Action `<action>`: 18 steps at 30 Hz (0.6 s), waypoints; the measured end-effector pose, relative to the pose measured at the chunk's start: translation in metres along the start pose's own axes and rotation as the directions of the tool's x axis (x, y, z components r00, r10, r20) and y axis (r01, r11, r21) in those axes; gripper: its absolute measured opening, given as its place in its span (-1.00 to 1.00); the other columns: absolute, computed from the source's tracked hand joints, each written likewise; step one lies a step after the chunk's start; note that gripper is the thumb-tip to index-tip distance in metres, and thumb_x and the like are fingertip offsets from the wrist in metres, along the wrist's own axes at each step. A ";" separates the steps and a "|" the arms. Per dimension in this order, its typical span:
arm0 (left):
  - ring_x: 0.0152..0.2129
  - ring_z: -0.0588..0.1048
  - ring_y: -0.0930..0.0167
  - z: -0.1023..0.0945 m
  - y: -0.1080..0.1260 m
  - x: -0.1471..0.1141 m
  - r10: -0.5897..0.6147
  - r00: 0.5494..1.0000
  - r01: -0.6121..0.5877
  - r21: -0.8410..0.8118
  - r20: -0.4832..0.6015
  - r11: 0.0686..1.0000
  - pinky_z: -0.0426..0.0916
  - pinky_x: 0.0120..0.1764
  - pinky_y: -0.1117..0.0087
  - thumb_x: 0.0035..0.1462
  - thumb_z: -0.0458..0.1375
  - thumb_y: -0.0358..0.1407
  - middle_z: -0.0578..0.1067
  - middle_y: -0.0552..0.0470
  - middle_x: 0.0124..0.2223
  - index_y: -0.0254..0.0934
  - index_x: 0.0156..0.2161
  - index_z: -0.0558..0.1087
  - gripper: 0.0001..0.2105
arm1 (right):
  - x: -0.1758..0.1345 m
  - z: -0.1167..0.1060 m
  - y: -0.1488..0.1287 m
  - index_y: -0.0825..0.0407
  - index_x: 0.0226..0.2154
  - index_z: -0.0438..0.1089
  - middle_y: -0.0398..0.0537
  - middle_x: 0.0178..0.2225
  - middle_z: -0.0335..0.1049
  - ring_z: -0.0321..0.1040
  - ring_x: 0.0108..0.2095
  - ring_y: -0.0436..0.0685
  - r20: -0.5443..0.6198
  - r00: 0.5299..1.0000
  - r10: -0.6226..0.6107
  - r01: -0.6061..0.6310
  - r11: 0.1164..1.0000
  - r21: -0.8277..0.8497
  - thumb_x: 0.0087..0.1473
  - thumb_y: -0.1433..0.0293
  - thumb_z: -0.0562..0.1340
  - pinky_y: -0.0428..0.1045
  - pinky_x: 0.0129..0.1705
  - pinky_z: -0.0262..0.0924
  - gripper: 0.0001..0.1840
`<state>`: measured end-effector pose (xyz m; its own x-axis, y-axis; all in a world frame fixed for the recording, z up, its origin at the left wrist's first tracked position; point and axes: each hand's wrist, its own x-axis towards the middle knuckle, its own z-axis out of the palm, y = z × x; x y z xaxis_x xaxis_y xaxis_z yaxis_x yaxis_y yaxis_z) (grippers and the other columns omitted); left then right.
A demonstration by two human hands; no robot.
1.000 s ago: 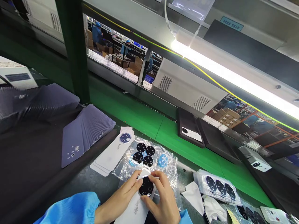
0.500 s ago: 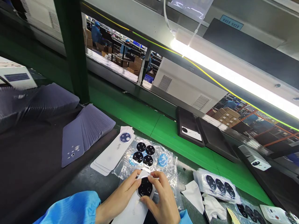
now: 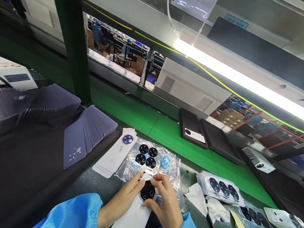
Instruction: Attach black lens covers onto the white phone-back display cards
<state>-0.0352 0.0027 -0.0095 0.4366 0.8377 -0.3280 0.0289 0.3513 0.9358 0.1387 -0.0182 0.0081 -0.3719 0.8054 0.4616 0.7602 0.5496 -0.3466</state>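
Observation:
A white phone back cover [image 3: 133,211] lies tilted between my two hands, its upper end bearing a black octagonal camera lens plate [image 3: 147,190]. My left hand [image 3: 122,199] grips the cover's left edge, thumb beside the plate. On the other side my right hand [image 3: 166,200] curls round the cover, with its thumb at the plate's lower edge and fingertips near its top. Just beyond my fingers, several loose black lens plates [image 3: 150,162] rest on a clear plastic bag [image 3: 174,172]. A crumpled blue film piece [image 3: 165,162] lies beside them.
Left stand white covers [image 3: 108,163] and fanned dark blue covers [image 3: 91,129]. A green conveyor belt [image 3: 175,134] runs behind, with black trays [image 3: 193,144] along its far side. To the right are bagged lens plates [image 3: 219,188] and a white cloth [image 3: 217,209]. Co-workers are far off.
Both hands keep nearly the same hold on the phone back cover. The seams on the green belt have shifted slightly to the left.

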 end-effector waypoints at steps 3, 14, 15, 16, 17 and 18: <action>0.22 0.08 0.08 -0.001 -0.004 0.003 0.050 0.999 -0.050 0.006 0.012 0.999 0.13 0.16 0.21 -0.03 0.02 0.21 0.20 -0.04 0.28 -0.24 0.08 0.31 -0.31 | -0.001 0.001 0.000 -0.03 -0.17 0.31 0.00 -0.17 0.38 0.45 -0.19 0.18 0.015 0.999 0.028 -0.029 0.999 0.026 -0.22 0.32 0.49 -0.02 -0.20 0.45 -0.46; 0.07 0.31 0.15 -0.005 -0.013 0.011 0.136 0.991 -0.136 -0.042 0.015 0.990 0.28 0.03 0.28 0.05 0.07 0.07 0.46 -0.03 0.05 -0.22 0.01 0.37 -0.48 | 0.002 -0.002 0.002 -0.03 -0.17 0.35 -0.01 -0.16 0.40 0.43 -0.14 0.15 0.029 0.996 0.079 -0.083 0.973 0.214 -0.07 0.24 0.40 -0.04 -0.11 0.39 -0.60; 0.08 0.29 0.15 -0.005 -0.013 0.011 0.141 0.990 -0.140 -0.039 0.016 0.989 0.27 0.04 0.27 0.06 0.07 0.07 0.46 -0.03 0.05 -0.22 0.01 0.36 -0.49 | 0.002 -0.002 0.002 -0.03 -0.16 0.36 -0.01 -0.16 0.40 0.43 -0.13 0.14 0.030 0.996 0.090 -0.094 0.964 0.250 -0.04 0.21 0.38 -0.04 -0.10 0.38 -0.61; 0.10 0.27 0.15 -0.005 -0.013 0.011 0.143 0.989 -0.142 -0.033 0.021 0.989 0.26 0.05 0.27 0.06 0.06 0.07 0.46 -0.02 0.04 -0.22 0.02 0.35 -0.49 | 0.002 -0.002 0.002 -0.04 -0.13 0.37 -0.02 -0.16 0.40 0.42 -0.13 0.13 0.034 0.994 0.102 -0.108 0.952 0.286 0.01 0.18 0.33 -0.06 -0.11 0.38 -0.63; 0.13 0.24 0.16 -0.005 -0.013 0.011 0.145 0.989 -0.145 -0.026 0.029 0.989 0.25 0.05 0.28 0.08 0.06 0.08 0.46 -0.02 0.04 -0.22 0.03 0.33 -0.48 | 0.001 -0.002 0.003 -0.06 -0.11 0.37 -0.02 -0.16 0.41 0.42 -0.14 0.12 0.034 0.991 0.126 -0.130 0.939 0.319 0.06 0.14 0.28 -0.08 -0.14 0.38 -0.64; 0.15 0.20 0.16 -0.005 -0.012 0.011 0.150 0.988 -0.149 -0.021 0.038 0.989 0.24 0.06 0.28 0.09 0.04 0.07 0.46 -0.03 0.04 -0.23 0.04 0.32 -0.48 | -0.001 0.000 0.003 -0.07 -0.09 0.38 -0.02 -0.15 0.41 0.42 -0.15 0.10 0.024 0.986 0.166 -0.164 0.923 0.349 0.11 0.11 0.22 -0.09 -0.18 0.38 -0.64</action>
<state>-0.0353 0.0101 -0.0255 0.4694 0.8646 -0.1792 -0.0556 0.2314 0.9713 0.1413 -0.0170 0.0066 -0.2529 0.8906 0.3779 0.5763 0.4524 -0.6805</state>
